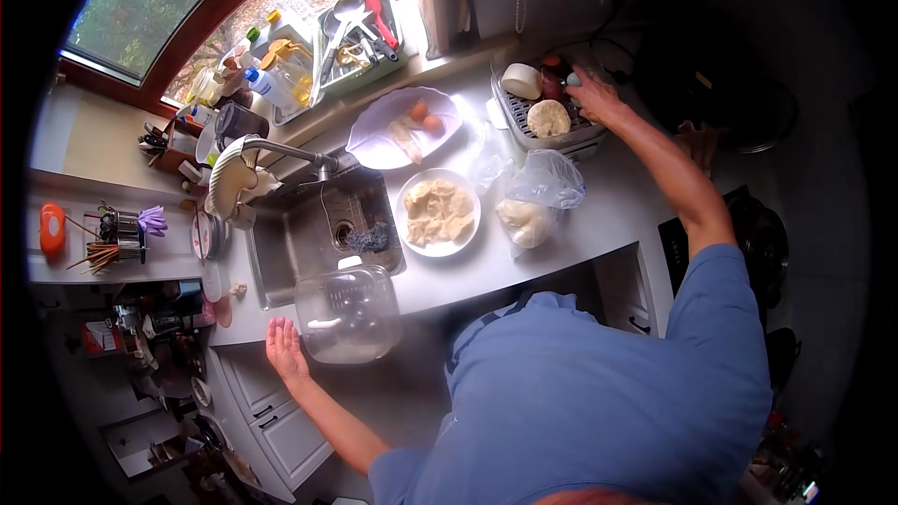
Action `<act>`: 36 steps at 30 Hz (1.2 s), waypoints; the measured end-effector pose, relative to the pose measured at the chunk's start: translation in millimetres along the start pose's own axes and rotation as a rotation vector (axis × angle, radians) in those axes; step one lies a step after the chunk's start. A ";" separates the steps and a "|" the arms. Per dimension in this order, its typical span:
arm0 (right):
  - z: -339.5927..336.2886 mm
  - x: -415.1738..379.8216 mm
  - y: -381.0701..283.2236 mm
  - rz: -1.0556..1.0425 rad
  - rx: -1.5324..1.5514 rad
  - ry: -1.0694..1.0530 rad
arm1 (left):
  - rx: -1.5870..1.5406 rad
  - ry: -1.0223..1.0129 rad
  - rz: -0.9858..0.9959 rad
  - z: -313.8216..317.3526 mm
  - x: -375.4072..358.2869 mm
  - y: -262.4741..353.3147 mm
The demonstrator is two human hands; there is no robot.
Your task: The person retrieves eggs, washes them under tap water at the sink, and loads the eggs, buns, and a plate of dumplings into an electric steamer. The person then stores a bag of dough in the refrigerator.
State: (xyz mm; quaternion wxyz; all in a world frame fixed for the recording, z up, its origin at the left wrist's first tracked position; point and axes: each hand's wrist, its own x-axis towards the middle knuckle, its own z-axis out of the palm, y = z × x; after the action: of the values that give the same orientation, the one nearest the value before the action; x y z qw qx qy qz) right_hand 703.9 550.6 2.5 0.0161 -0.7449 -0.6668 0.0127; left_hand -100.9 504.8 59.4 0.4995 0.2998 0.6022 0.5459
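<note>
At the right end of the counter, my right hand (597, 101) reaches over a steamer tray (573, 146) with its fingers round a pale egg-shaped thing (572, 80). The tray also bears a round bun (549, 119), a white rounded piece (522, 81) and dark reddish pieces (553, 91), partly covered by my hand. My left hand (283, 346) is held palm up at the counter's front edge, fingers stretched out and nothing in it. Close beside it, a clear lid (374, 327) with a white handle overlaps the sink's front edge.
The metal sink (271, 252) holds a grey scrubber (368, 238). To its right stand a white plate (412, 243) of pale dough-like pieces and a leaf-shaped dish (374, 131) with two eggs. A plastic bag (552, 178) lies near the tray. Utensils crowd a sill basket (360, 78).
</note>
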 end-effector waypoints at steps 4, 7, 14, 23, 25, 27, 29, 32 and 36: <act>-9.4 0.4 2.8 -0.117 -0.051 -0.020 | -0.009 -0.004 -0.001 3.4 0.3 1.3; -18.8 -0.1 0.6 -0.153 -0.027 -0.012 | -0.005 -0.002 -0.004 8.3 1.3 5.3; -25.0 7.8 6.3 -0.358 0.149 -0.047 | 0.001 0.002 0.011 15.5 1.6 11.7; -43.8 22.1 -33.6 -0.768 -0.014 -0.182 | -0.021 -0.013 0.010 22.6 2.5 9.8; -48.5 23.1 -35.8 -0.804 -0.012 -0.230 | -0.024 -0.013 0.005 24.1 -0.6 8.9; -40.0 25.7 -32.4 -0.818 0.023 -0.184 | -0.032 -0.008 0.004 22.4 -2.2 5.8; -33.4 27.3 -28.4 -0.789 0.075 -0.154 | -0.043 -0.004 -0.001 22.2 -2.7 1.5; -39.2 24.9 -35.7 -0.714 0.139 -0.139 | -0.061 0.006 -0.013 22.3 -3.4 -4.9; -42.8 25.0 -47.1 -0.671 0.081 -0.183 | -0.075 -0.013 -0.030 27.0 -0.3 -7.9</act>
State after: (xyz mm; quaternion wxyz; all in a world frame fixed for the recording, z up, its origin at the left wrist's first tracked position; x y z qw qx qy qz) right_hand 661.6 580.3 47.3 -0.0112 -0.4786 -0.8723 0.0999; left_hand -74.3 512.4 54.5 0.5221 0.2755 0.5826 0.5586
